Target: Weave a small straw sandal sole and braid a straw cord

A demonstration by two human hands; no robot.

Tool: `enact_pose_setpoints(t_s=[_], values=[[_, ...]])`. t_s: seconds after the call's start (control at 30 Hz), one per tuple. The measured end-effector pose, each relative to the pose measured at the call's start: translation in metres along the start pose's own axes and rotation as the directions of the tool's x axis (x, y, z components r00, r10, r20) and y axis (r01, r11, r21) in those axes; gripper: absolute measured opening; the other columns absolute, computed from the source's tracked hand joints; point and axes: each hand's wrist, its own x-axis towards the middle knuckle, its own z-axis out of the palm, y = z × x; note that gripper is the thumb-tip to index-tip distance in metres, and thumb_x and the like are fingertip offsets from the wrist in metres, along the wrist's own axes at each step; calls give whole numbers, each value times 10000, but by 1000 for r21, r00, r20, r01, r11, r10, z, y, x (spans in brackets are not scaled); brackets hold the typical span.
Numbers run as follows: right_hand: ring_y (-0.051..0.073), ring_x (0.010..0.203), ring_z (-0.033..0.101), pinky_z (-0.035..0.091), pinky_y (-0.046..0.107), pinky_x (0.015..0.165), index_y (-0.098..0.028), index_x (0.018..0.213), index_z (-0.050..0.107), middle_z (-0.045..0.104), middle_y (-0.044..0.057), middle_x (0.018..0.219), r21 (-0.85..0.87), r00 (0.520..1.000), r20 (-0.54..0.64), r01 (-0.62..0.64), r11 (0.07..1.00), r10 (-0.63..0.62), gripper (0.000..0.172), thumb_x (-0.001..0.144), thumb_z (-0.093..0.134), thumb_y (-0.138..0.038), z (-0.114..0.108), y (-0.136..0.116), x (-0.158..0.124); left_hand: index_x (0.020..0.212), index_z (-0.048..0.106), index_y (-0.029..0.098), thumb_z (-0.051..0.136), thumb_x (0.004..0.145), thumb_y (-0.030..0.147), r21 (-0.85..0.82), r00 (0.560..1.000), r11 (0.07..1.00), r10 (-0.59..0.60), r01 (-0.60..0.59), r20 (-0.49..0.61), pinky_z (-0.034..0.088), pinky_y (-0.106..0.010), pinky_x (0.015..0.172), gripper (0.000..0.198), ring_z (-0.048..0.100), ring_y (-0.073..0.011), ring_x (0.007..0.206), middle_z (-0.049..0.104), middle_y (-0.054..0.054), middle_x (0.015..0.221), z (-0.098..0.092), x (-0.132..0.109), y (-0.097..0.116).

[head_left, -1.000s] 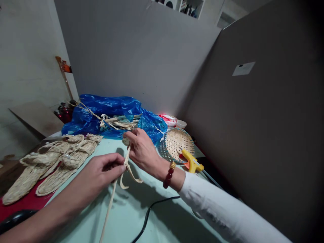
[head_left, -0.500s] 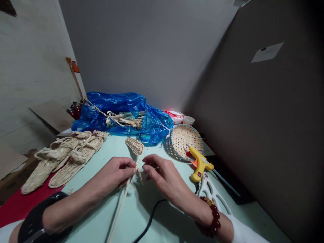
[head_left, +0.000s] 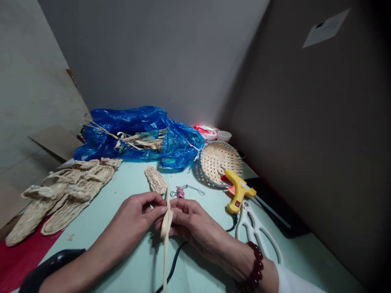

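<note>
My left hand (head_left: 137, 221) and my right hand (head_left: 194, 224) meet at the middle of the pale green table (head_left: 201, 268). Both pinch the same flat straw strip (head_left: 166, 228), which hangs down toward me. The strip leads up to a small woven straw oval (head_left: 155, 181) lying on the table just beyond my fingers. A red bead bracelet (head_left: 255, 264) sits on my right wrist.
Straw sandals (head_left: 61, 195) lie at the left. A blue plastic bag (head_left: 137, 134) with straw is at the back. At the right are a woven basket (head_left: 218, 162), a yellow glue gun (head_left: 240, 193), white scissors (head_left: 255, 232) and a small pink clip (head_left: 180, 192). A black cord (head_left: 172, 264) runs toward me.
My right hand came back from the woven oval to meet my left hand. Both now pinch the strip together, closer to me. The view tilted down.
</note>
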Motion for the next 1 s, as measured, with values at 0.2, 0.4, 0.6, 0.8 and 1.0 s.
enact_pose_setpoints(t_s=[0.2, 0.4, 0.6, 0.8, 1.0], values=[[129, 583, 640, 492, 249, 631, -141, 805, 548, 630, -8, 641, 143, 994, -111, -8, 990, 24, 376, 607, 843, -261, -8, 7, 3, 824, 626, 177, 710, 703, 478, -366, 973, 905, -231, 217, 6, 275, -167, 413, 335, 413, -61, 440, 578, 51, 591, 17, -2, -13], [93, 535, 573, 459, 219, 588, -134, 762, 580, 600, -18, 612, -101, 991, -129, 20, 995, -33, 317, 665, 803, -339, -16, 13, 8, 936, 644, 158, 747, 698, 433, -580, 926, 724, -327, 373, 187, 144, -166, 379, 378, 313, -22, 386, 573, 34, 580, 24, -3, -22], [104, 579, 560, 476, 233, 636, -115, 753, 652, 608, 10, 636, -320, 998, -53, 24, 947, -43, 275, 783, 676, -387, -16, -1, 4, 875, 633, 157, 753, 698, 366, -543, 942, 775, -319, 323, 105, 165, -175, 412, 298, 239, -20, 394, 486, 86, 513, 20, -1, -19], [128, 653, 579, 470, 255, 665, -129, 861, 634, 629, 31, 718, -351, 997, -75, -28, 936, 1, 187, 854, 596, -312, -11, 2, -4, 852, 584, 182, 645, 759, 403, -390, 961, 882, -274, 263, 28, 337, -244, 542, 248, 495, -131, 593, 570, 23, 660, 21, -1, -21], [136, 713, 599, 446, 254, 685, -119, 914, 632, 675, 66, 789, -385, 996, -87, -61, 921, 30, 135, 837, 565, -208, -11, 6, -8, 827, 565, 197, 625, 752, 426, -315, 970, 918, -230, 243, 76, 358, -290, 581, 249, 490, -153, 618, 531, 37, 655, 18, 2, -22]])
